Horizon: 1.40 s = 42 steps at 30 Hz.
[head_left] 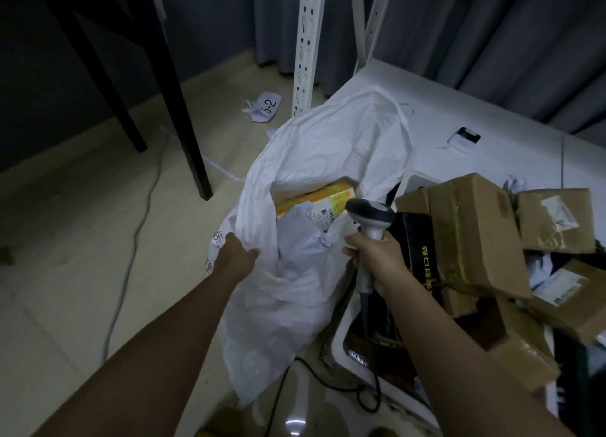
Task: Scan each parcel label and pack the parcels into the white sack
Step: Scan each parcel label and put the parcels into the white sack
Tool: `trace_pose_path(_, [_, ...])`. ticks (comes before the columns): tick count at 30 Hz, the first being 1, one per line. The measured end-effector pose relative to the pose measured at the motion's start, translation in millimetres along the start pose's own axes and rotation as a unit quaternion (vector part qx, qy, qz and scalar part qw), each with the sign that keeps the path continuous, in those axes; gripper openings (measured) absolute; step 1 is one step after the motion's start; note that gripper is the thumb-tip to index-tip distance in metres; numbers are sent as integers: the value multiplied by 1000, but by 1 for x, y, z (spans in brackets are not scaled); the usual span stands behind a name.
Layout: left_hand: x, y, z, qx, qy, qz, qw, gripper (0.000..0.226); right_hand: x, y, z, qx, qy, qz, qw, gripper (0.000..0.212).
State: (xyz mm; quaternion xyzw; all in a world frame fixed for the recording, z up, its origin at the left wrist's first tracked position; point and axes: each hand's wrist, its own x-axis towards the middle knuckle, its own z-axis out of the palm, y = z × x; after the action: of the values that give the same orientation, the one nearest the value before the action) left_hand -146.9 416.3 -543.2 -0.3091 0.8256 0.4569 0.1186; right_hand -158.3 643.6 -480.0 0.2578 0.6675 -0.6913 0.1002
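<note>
A person's left hand (241, 251) grips the near rim of the white sack (314, 161), apparently to hold its mouth open, while the right hand (372, 256) clasps the handle of a barcode scanner (370, 220) aimed toward the opening. Inside the sack lie a yellow-printed parcel (314, 200) and a pale wrapped parcel (301, 236). Brown cardboard parcels (475, 233) wait heaped on the white table (459, 108) to the right, beside the sack. The scanner's cable (328, 384) trails on the floor below, near the sack's base, where it could snag; a dark table leg (183, 115) stands well apart.
</note>
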Motion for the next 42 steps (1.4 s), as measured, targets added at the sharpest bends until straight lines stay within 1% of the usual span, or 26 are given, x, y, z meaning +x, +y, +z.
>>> trace_pose_path(3, [-9, 11, -20, -51, -3, 24, 998, 63, -3, 0, -4, -24, 4, -12, 1000, 27])
trace_pose_path(8, [-36, 23, -63, -73, 21, 89, 993, 36, -18, 1, 1, -18, 0, -18, 1000, 42])
trace_pose_path(13, [-66, 20, -101, -124, 41, 96, 987, 32, -39, 10, 17, -56, -7, -51, 997, 39])
trace_pose_path(16, [-70, 5, -118, -50, 71, 69, 994, 39, -51, 18, 29, -84, -25, -63, 994, 37])
trace_pose_path(18, [-72, -6, -120, 71, 101, 54, 991, 51, -57, 23, 34, -86, -43, -66, 993, 36])
trace_pose_path(19, [-76, -10, -118, 146, 126, 63, 979, 58, -59, 26, 36, -80, -53, -64, 993, 35])
trace_pose_path(20, [-76, -16, -114, 238, 168, 106, 951, 64, -62, 28, 38, -74, -62, -61, 993, 34])
trace_pose_path(21, [-74, -22, -108, 335, 223, 182, 897, 66, -63, 29, 40, -68, -69, -57, 994, 33])
trace_pose_path(23, [-67, -20, -93, 482, 282, 342, 756, 54, -62, 31, 42, -49, -71, -47, 995, 38])
trace_pose_path(24, [-61, -17, -83, 512, 289, 420, 692, 43, -60, 31, 42, -40, -69, -42, 996, 40])
trace_pose_path(25, [-59, -13, -71, 518, 261, 488, 652, 30, -58, 30, 40, -34, -66, -38, 997, 40])
trace_pose_path(26, [-60, -9, -59, 532, 206, 522, 634, 17, -56, 29, 38, -32, -63, -36, 997, 38])
trace_pose_path(27, [-61, -7, -43, 556, 136, 522, 633, 17, -54, 28, 35, -32, -58, -35, 997, 37])
trace_pose_path(28, [-62, -3, -28, 572, 63, 489, 656, 25, -52, 27, 32, -30, -51, -33, 998, 36])
trace_pose_path(30, [-71, 3, -5, 567, -9, 417, 710, 35, -49, 26, 24, -15, -35, -27, 999, 34])
trace_pose_path(31, [-80, 11, -2, 548, -53, 365, 751, 37, -48, 26, 21, -4, -31, -25, 999, 33])
trace_pose_path(32, [-79, 14, 7, 506, -71, 303, 804, 39, -47, 25, 17, 4, -27, -21, 999, 33])
trace_pose_path(33, [-71, 10, 16, 474, -67, 246, 843, 41, -46, 25, 14, 10, -24, -17, 1000, 34])
trace_pose_path(34, [-65, 3, 23, 449, -51, 233, 861, 41, -44, 25, 11, 12, -24, -15, 1000, 36])
trace_pose_path(36, [-61, -20, 32, 472, -81, 240, 844, 49, -42, 25, 5, 8, -33, -14, 999, 37])
trace_pose_path(37, [-52, -36, 40, 457, -92, 258, 846, 57, -42, 25, 3, 5, -37, -14, 999, 36])
trace_pose_path(38, [-46, -44, 44, 446, -55, 305, 840, 61, -41, 25, 0, 1, -40, -14, 999, 33])
trace_pose_path(39, [-44, -50, 47, 458, -50, 303, 834, 57, -40, 26, -1, 2, -40, -13, 999, 31])
trace_pose_path(40, [-48, -49, 46, 480, -66, 272, 831, 50, -40, 27, -3, 2, -40, -12, 999, 29])
trace_pose_path(41, [-54, -48, 43, 496, -58, 275, 822, 44, -40, 27, -5, 4, -38, -10, 999, 28])
trace_pose_path(42, [-60, -50, 41, 479, -46, 297, 825, 44, -40, 28, -6, 2, -36, -10, 999, 27])
